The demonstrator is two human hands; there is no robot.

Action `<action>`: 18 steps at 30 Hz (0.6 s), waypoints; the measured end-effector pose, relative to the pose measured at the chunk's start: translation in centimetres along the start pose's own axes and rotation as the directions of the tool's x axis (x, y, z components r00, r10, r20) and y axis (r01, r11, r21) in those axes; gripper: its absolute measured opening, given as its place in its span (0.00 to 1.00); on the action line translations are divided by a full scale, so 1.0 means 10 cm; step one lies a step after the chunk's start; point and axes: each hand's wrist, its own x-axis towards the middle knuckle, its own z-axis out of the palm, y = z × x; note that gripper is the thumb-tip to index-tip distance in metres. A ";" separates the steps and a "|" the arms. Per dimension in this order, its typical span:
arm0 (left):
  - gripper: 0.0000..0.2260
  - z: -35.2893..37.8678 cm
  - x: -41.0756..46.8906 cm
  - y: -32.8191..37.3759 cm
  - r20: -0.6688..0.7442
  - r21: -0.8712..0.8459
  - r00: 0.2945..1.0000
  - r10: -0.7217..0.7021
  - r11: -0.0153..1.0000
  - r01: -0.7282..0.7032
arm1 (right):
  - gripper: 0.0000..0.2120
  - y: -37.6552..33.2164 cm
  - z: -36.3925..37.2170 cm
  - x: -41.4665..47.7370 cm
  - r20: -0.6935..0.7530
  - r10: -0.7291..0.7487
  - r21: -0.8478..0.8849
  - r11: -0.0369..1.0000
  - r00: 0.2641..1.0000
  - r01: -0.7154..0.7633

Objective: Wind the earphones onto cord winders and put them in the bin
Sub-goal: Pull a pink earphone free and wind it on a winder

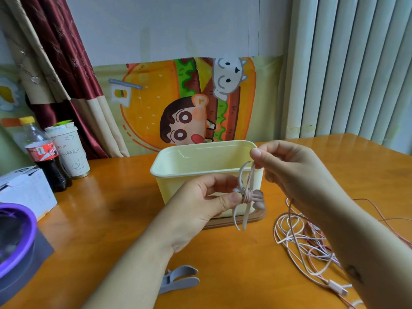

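A grey cord winder (180, 278) lies flat on the orange wooden tabletop (111, 230) at the near edge, beside the left forearm. At far left sits a dark container with a purple rim (13, 237). On the right, under the right forearm, a loose tangle of pink and white cables (307, 239) sprawls across the tabletop and ends in a white plug (336, 287).

In the centre, both hands are raised above the tabletop in front of a cream bin (200, 161). The left hand (207, 201) has its grip pinched on a pink cord winder (258, 195), thumb and fingers at its left end. An earphone cord (246, 197) is wrapped several turns around the winder's middle, and pale strands hang below it. The right hand (289, 166), higher and to the right, has its grip pinched on the cord, holding it taut above the winder.

The bin is open and stands on a brown base (234, 223).

Farther left are a white box (26, 192), a cola bottle (44, 157) and a paper cup (69, 150). Behind hang a cartoon burger cloth (189, 101) and a dark red curtain (66, 63).
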 end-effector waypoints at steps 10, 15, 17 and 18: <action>0.14 -0.02 -0.04 0.08 -0.004 0.110 1.000 -0.017 0.994 0.018 | 0.15 0.06 0.03 0.02 -0.040 -0.018 -0.023 1.000 0.999 0.017; 0.13 -0.04 -0.06 0.12 0.048 0.098 0.999 -0.019 0.995 0.014 | 0.13 0.07 0.00 0.03 0.065 0.100 0.171 0.979 0.993 -0.110; 0.12 -0.03 -0.07 0.14 0.080 0.043 0.997 -0.022 0.999 0.019 | 0.12 0.08 -0.01 0.03 0.138 0.169 0.258 0.945 0.976 -0.200; 0.12 -0.03 -0.08 0.15 0.089 0.015 0.996 -0.025 1.000 0.024 | 0.12 0.09 -0.02 0.03 0.180 0.201 0.297 0.922 0.963 -0.248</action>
